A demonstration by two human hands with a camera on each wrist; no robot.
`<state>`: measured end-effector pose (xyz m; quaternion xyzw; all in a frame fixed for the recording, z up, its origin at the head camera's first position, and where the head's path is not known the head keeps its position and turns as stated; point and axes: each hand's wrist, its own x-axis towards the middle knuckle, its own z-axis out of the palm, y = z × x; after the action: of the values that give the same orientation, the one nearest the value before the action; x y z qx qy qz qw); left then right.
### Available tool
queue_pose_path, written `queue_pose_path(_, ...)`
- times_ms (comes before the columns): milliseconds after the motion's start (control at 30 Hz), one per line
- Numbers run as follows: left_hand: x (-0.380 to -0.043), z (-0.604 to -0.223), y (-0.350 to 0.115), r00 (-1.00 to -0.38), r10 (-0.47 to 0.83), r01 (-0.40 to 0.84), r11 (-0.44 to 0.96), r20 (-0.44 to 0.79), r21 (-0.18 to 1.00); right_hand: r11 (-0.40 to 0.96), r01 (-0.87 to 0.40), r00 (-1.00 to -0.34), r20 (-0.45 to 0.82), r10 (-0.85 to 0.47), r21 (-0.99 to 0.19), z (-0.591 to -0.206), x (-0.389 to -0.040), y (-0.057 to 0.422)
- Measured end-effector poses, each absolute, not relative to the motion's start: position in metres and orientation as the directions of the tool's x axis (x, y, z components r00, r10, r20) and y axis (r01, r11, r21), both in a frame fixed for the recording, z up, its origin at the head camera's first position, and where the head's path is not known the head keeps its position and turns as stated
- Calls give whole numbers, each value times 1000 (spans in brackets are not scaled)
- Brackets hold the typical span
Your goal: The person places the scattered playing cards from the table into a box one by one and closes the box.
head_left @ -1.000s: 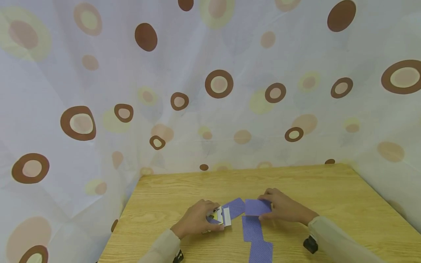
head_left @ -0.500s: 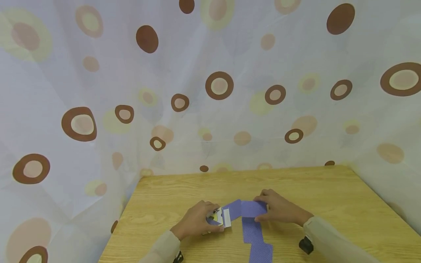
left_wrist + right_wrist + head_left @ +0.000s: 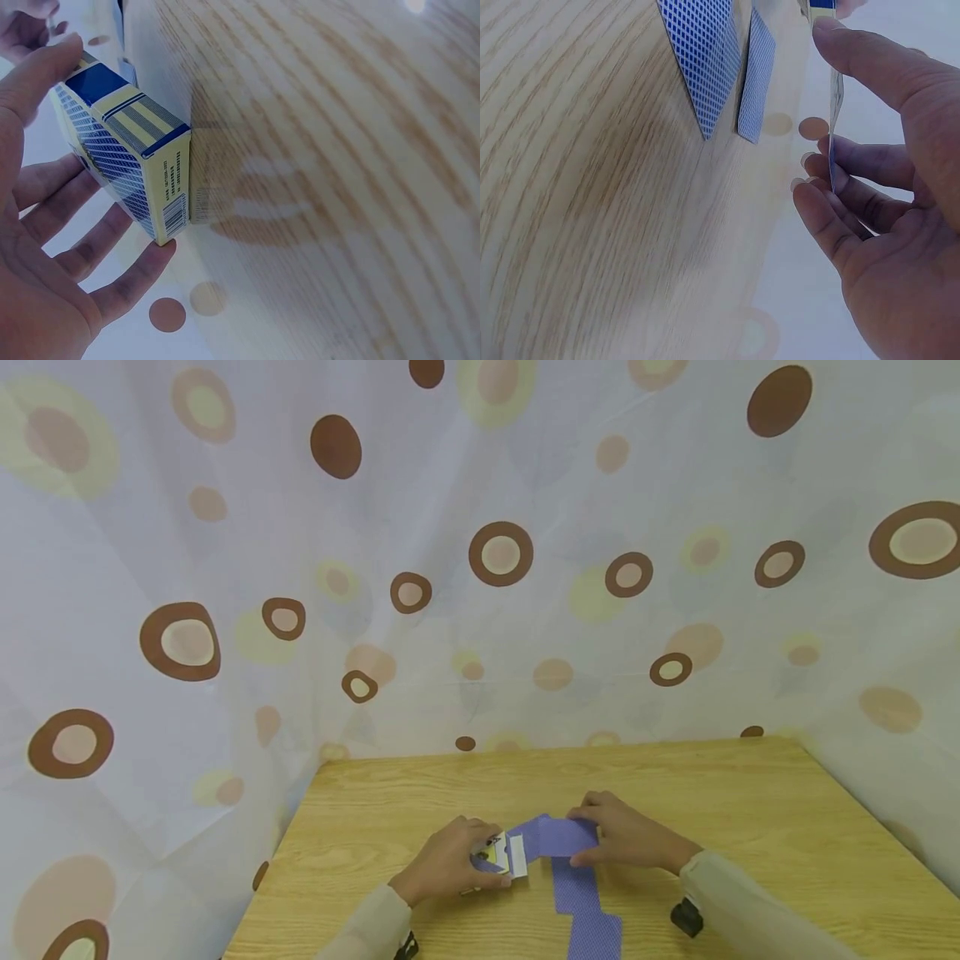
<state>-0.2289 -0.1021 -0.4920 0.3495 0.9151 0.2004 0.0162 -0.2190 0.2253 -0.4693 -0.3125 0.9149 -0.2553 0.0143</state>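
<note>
My left hand (image 3: pixel 448 862) holds a playing-card box (image 3: pixel 517 855) on the table, its open end with a white flap facing right. In the left wrist view the box (image 3: pixel 127 142) shows blue and cream print and a barcode, between thumb and fingers. My right hand (image 3: pixel 628 835) pinches a blue-backed playing card (image 3: pixel 561 838) by its right end. Seen edge-on in the right wrist view, the card (image 3: pixel 835 120) is thin; whether others lie behind it I cannot tell. Its left end overlaps another blue card (image 3: pixel 529 836) beside the box's mouth.
Two more blue-backed cards lie face down in front, one nearer card (image 3: pixel 596 935) partly cut off by the frame and one card (image 3: pixel 575 889) just beyond it. The wooden table (image 3: pixel 420 785) meets a spotted curtain (image 3: pixel 480 627) behind and at both sides.
My right hand has moved left with the pinched card, bringing it over the card beside the box. My left hand and the box stay in place.
</note>
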Motion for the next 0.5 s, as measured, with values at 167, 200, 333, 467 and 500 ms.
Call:
queue_pose_path(167, -229, -491, -101, -755, 646, 634, 673, 114, 381, 668, -571, -799, 133, -587, -477, -469, -220, 221)
queue_pose_path(200, -229, -491, -101, -755, 646, 633, 674, 112, 381, 668, -570, -799, 131, -587, -478, -469, -220, 220)
queue_pose_path(333, -229, -492, -101, -758, 643, 627, 675, 108, 388, 665, -576, -794, 134, -593, -475, -468, -219, 215)
queue_pose_path(467, -230, -493, -102, -754, 647, 634, 669, 115, 388, 656, -593, -784, 147, -603, -468, -468, -219, 210)
queue_pose_path(500, -230, -494, -103, -753, 648, 635, 669, 116, 386, 652, -595, -781, 147, -607, -471, -468, -219, 209)
